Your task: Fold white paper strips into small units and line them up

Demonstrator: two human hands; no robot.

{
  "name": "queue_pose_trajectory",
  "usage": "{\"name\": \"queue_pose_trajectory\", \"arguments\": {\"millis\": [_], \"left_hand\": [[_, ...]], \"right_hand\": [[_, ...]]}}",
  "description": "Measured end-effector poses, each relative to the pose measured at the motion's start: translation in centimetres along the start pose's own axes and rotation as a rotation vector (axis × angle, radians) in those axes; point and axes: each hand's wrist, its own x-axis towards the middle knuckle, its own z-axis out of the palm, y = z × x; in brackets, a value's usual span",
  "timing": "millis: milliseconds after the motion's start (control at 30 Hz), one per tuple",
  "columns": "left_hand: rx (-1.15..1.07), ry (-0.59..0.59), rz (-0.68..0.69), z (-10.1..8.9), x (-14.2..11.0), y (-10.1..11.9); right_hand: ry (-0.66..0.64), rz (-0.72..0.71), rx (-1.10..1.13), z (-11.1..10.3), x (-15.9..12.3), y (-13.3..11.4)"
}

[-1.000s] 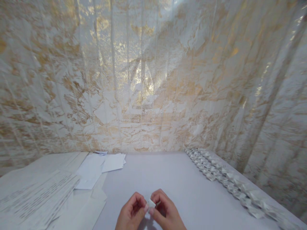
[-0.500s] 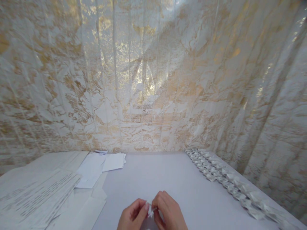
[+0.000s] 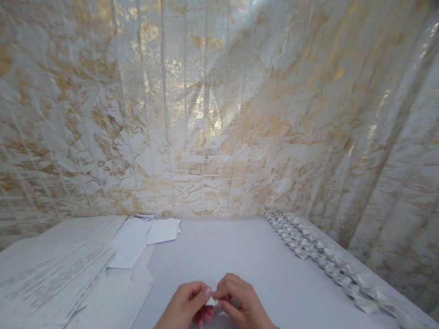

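Observation:
A small folded piece of white paper (image 3: 211, 302) sits between my two hands at the bottom middle of the view. My left hand (image 3: 190, 303) pinches it between thumb and forefinger, with the other fingers curled below. My right hand (image 3: 240, 299) has its thumb and fingers drawn together at the paper's right side. Its fingertips touch or nearly touch the paper, and whether they grip it is hard to make out. The lower part of the paper is hidden by the fingers.
Printed sheets (image 3: 65, 283) lie spread on the left. Behind them are blank white papers (image 3: 126, 244) and a small stack of white paper pieces (image 3: 163, 230). Rows of small folded paper pieces (image 3: 329, 262) run along the right table edge. A patterned curtain (image 3: 212, 114) hangs behind the white table (image 3: 219, 256).
The paper has turned and shows a small white triangular face. My left hand has rotated with its thumb over the paper. My right hand's fingers have shifted slightly left and opened somewhat.

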Motion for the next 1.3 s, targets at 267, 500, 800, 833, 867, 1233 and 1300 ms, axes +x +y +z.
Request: {"name": "queue_pose_trajectory", "arguments": {"millis": [267,500,800,833,867,1233,1300], "left_hand": [[-0.024,-0.093,-0.107,-0.9,0.0,-0.5],[-0.01,-0.12,-0.123,-0.9,0.0,-0.4],[0.045,-0.116,-0.096,-0.2,-0.2,-0.4],[0.047,-0.111,-0.096,-0.2,-0.2,-0.5],[0.049,-0.106,-0.094,-0.1,-0.2,-0.6],[0.071,-0.06,0.005,0.6,-0.6,-0.9],[0.09,-0.048,0.045,0.6,-0.6,-0.8]], "right_hand": [[-0.066,0.003,0.046,0.4,-0.2,0.3],[-0.023,0.416,0.399,1.2,-0.2,0.1],[0.007,0.456,0.659,1.8,-0.3,0.9],[0.003,0.455,0.659,1.8,-0.3,1.0],[-0.003,0.453,0.66,1.9,-0.4,1.0],[-0.02,0.388,0.459,1.2,-0.1,-0.3],[0.009,0.399,0.443,1.2,0.0,-0.4]]}}
